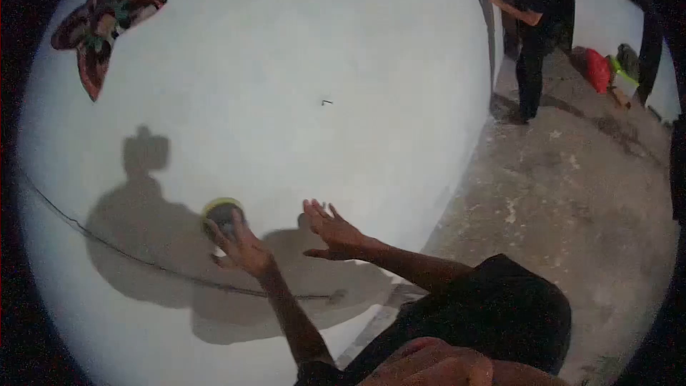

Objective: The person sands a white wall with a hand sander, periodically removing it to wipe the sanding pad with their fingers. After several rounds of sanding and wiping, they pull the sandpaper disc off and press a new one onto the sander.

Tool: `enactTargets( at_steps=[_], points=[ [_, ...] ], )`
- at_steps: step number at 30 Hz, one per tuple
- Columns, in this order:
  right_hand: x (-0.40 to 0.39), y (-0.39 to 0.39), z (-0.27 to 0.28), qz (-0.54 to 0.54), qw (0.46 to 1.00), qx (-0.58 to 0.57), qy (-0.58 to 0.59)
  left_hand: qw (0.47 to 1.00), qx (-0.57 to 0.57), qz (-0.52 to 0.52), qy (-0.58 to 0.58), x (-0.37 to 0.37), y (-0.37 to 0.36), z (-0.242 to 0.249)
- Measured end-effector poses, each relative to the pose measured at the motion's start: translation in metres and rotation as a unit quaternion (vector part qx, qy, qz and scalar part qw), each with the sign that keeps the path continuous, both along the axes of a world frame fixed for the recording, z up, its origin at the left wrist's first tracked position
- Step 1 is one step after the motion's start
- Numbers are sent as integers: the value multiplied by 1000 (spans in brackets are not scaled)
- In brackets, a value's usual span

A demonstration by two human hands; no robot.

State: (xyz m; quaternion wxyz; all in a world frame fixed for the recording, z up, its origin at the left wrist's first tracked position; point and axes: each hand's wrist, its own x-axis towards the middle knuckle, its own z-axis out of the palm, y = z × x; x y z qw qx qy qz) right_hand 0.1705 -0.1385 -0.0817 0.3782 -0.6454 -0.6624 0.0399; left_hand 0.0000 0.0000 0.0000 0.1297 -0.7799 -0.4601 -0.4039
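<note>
A white wall (286, 50) fills most of the view, with my own shadow cast on it. My left hand (243, 246) has its fingers spread at a round dark disc with a yellow-green rim (223, 216); whether the fingertips grip it or only rest at its edge is unclear. To the right, my right hand (332, 232) is raised near the wall with its fingers apart and nothing in it. A thin dark cable (153, 264) runs along the wall below my hands.
A butterfly-shaped decoration (103, 25) hangs at the upper left. A small hook (326, 103) sticks out mid-wall. Another person (532, 36) stands at the wall's far end. A red bag (597, 70) and other items lie on the concrete floor (550, 193).
</note>
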Motion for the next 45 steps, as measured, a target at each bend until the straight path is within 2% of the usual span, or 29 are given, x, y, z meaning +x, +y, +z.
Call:
enactTargets(
  at_steps=[2,3,4,5,6,10,12,15,17,19,22,23,26,27,28,29,31,32,33,34,35,36,38,39,40,41,42,43,45],
  points=[
    [7,12,8,33,998,-48,3,981,179,61,32,13,-6,30],
    [22,34,20,31,999,-13,-18,975,213,64,10,18,20,40],
    [20,76,48,21,999,22,-36,976,217,34,-12,9,62,76],
    [20,87,56,11,998,18,-57,982,184,2,-36,6,76,87],
    [6,78,50,-15,996,23,-84,968,77,-172,-164,15,43,103],
    [10,77,51,1,998,-6,-61,965,51,-186,-180,21,55,77],
    [13,75,51,11,999,-14,-50,978,206,-13,-35,33,36,61],
    [19,77,51,26,999,-20,-35,980,196,14,7,31,31,60],
    [15,79,46,34,999,-24,-32,972,232,-8,-18,23,45,77],
    [15,78,50,14,998,7,-55,977,211,13,-39,10,70,98],
    [17,75,49,27,999,-16,-40,984,170,9,-45,1,67,114],
    [18,76,47,30,999,-7,-35,984,170,8,-47,4,65,107],
    [20,78,38,20,997,49,-63,964,169,-107,-175,21,67,43],
    [21,81,37,19,997,52,-62,954,169,-145,-202,33,52,34],
    [22,83,36,17,996,53,-68,983,158,-29,-86,28,34,29],
    [21,82,36,16,996,49,-74,984,156,-26,-86,23,32,38],
    [19,77,41,24,998,34,-57,972,176,-104,-115,20,36,57],
    [20,76,46,28,998,25,-41,977,120,-63,-167,24,26,88],
    [21,77,45,31,999,18,-38,918,87,-195,-334,20,58,85],
    [20,78,44,35,999,17,-35,971,187,-66,-135,-3,74,86],
    [21,78,42,37,999,17,-31,956,275,64,75,-20,82,83],
    [22,73,48,39,999,6,-24,956,273,66,80,-19,81,80],
    [28,67,57,59,998,14,-1,976,203,-32,-71,-17,83,82],
    [32,62,62,71,997,19,18,976,206,-28,-61,-20,85,78],
    [39,56,68,84,995,34,44,970,204,-79,-103,-18,89,70],
    [50,58,54,73,989,122,46,960,200,-131,-146,-16,90,63],
    [65,34,85,26,988,155,6,965,188,-142,-118,-19,80,65],
    [83,12,106,16,986,72,148,965,186,-141,-118,-20,79,62],
    [129,-40,145,-131,968,163,142,954,54,-197,-221,-27,74,48]
  ],
)
